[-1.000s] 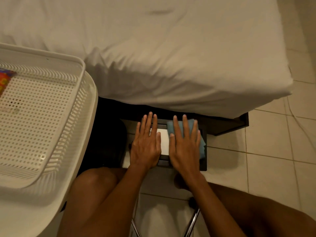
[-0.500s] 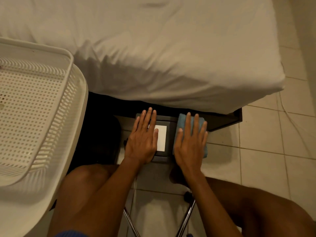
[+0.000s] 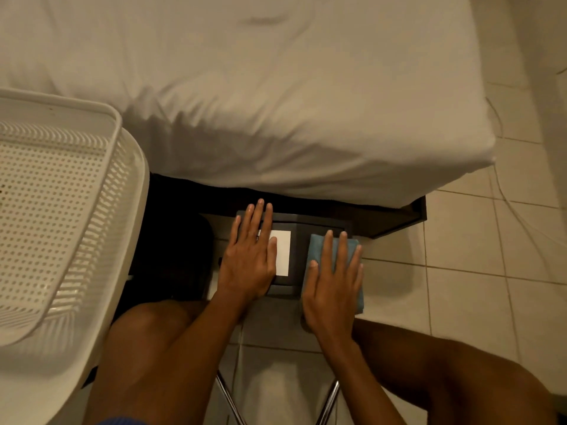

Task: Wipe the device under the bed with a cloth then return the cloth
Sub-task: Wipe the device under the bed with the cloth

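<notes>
- Tiled floor [image 3: 460,271] carried the dark device [image 3: 296,259], half under the bed [image 3: 276,118].
- Left hand [image 3: 250,265] lay flat, steadying the device; it looked rigid and probably heavy.
- Right hand [image 3: 333,289] pressed flat on the soft blue cloth [image 3: 317,246]; pinching 1 edge should lift it.

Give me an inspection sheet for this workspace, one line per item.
Surface: pale tiled floor beside the bed.
Job's things: dark device on the floor at the bed's edge, with a white panel on top; folded blue cloth on its right part.
Clutter: white perforated basket at left.
Hands: left hand flat on the device's left part; right hand flat on the cloth, fingers spread.
Cables: a thin line runs over the tiles at right; cannot tell if it is a cable.
Surroundings: bed with white sheet, dark frame below; chrome legs between the person's knees.
</notes>
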Tool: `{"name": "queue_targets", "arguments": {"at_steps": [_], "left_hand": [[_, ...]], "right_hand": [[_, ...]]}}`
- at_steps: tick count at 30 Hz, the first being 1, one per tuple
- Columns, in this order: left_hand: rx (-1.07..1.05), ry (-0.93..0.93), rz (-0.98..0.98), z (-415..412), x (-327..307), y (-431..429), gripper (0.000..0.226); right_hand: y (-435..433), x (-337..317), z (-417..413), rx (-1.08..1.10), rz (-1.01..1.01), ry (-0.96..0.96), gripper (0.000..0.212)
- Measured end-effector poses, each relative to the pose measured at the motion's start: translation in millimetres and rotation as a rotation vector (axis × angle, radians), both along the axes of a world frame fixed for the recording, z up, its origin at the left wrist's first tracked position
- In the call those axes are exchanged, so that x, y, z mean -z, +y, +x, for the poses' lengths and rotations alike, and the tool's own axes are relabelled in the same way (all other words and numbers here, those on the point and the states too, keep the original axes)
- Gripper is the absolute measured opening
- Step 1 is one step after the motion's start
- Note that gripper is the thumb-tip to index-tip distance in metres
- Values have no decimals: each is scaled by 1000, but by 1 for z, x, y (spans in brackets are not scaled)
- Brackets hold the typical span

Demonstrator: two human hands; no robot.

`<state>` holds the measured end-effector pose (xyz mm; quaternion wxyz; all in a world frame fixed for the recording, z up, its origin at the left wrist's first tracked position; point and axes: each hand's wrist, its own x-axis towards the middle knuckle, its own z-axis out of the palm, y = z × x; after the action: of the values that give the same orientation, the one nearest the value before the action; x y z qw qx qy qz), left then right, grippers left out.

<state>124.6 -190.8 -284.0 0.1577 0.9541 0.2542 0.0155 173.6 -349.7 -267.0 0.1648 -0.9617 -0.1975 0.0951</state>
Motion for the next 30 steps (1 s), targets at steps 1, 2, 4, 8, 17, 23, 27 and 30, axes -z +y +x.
{"name": "queue_targets", "arguments": {"at_steps": [1,2,4,8,17,23,27,30], "left_hand": [[0,6,9,1,0,0,64],[3,13,21,1,1,0,63],[7,21,34,1,2,0,63],[4,14,42,-1,2,-1,63],[9,26,21,1,-1,-1,62],[6,25,14,1,0,1,63],[12,27,11,4,0,2,62],[4,21,-6,1,0,1,62]], "right_hand": [[5,2,14,-8,6,0,61],[11,2,29,-4,16,8,61],[18,2,51,33,60,30,61],[1,0,2,41,21,-19,61],[13,2,40,48,67,-22,59],[-4,2,-2,-9,1,-11,62],[15,2,50,45,79,20,59],[3,1,10,107,53,8,60]]}}
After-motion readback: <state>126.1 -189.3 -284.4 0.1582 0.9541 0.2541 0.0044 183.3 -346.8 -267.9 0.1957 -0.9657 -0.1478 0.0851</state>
